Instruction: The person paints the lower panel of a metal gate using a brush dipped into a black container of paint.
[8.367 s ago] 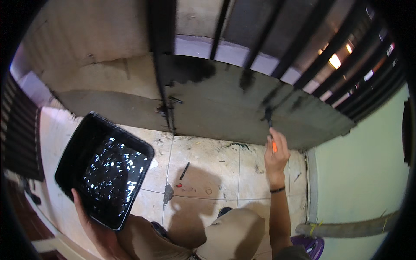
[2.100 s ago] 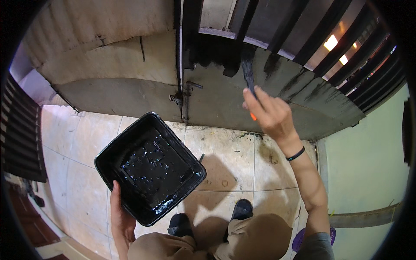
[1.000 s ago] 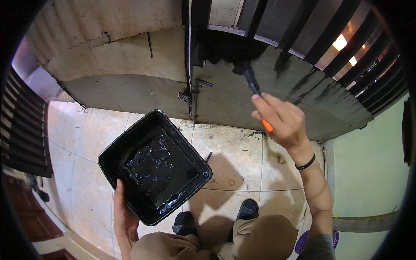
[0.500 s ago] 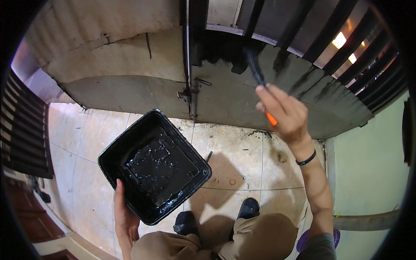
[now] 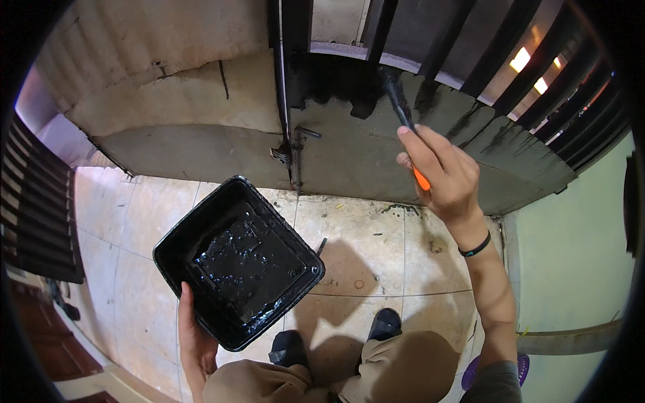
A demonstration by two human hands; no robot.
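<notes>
My right hand [image 5: 443, 171] is closed round the handle of a paintbrush [image 5: 398, 101] with an orange handle end. The dark bristles meet the upper part of a grey metal gate panel [image 5: 363, 158], at the right of a wet-looking black painted patch [image 5: 329, 77]. In my left hand [image 5: 195, 336] is a square black tub [image 5: 176, 232], gripped by its near left side, thumb along the outer wall and the other fingers hidden beneath. Glossy black paint [image 5: 252, 262] covers the tub's bottom, with lumps and bright glints on it.
Black vertical bars [image 5: 507, 47] rise above the panel, with dark drips below them. A bolt latch [image 5: 295, 158] sits at the gate's joint, beside a beige left leaf [image 5: 181, 101]. Stained floor tiles [image 5: 356, 235] lie below; a pale green wall [image 5: 571, 255] stands at the right.
The brush and my right hand stay nearly in place, shifting slightly down against the panel. The tub hardly moves, and the view tilts a little.
</notes>
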